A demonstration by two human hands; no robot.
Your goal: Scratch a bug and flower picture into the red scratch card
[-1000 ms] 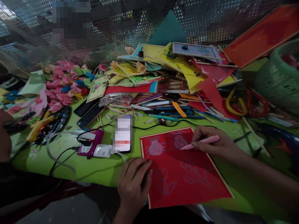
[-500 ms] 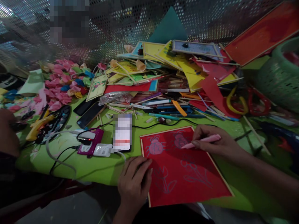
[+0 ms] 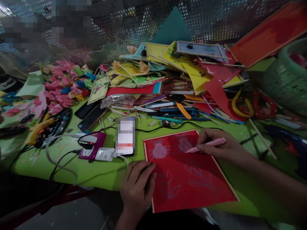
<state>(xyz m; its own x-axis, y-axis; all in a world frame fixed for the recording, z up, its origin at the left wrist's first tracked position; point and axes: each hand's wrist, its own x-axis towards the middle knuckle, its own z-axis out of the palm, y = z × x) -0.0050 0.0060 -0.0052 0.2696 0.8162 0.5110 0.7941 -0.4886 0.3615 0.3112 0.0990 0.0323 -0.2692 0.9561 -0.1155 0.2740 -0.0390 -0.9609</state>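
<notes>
A red sheet (image 3: 172, 175) with light wooden strips along its edges lies in front of me. It carries line drawings of two ladybirds, partly coloured pink, and of flowers with leaves. My right hand (image 3: 213, 145) pinches a pink marker (image 3: 216, 142), its tip at the right ladybird (image 3: 184, 144). The left ladybird (image 3: 160, 150) has a pink body. Flat over the sheet's left edge rests my left hand (image 3: 139, 185), fingers stretched and slightly apart, holding nothing.
A lit phone (image 3: 125, 135) and a purple power strip (image 3: 93, 148) with cables lie left of the sheet. Behind are pens (image 3: 168, 112), framed cards (image 3: 192, 65) and pink paper petals (image 3: 59, 81). Scissors with yellow handles (image 3: 242, 108) and a green basket (image 3: 285, 76) stand at right.
Another person's arm at the left edge has mostly gone out of view. The view has shifted very slightly; both my hands stay almost in place, the marker still at the right ladybird.
</notes>
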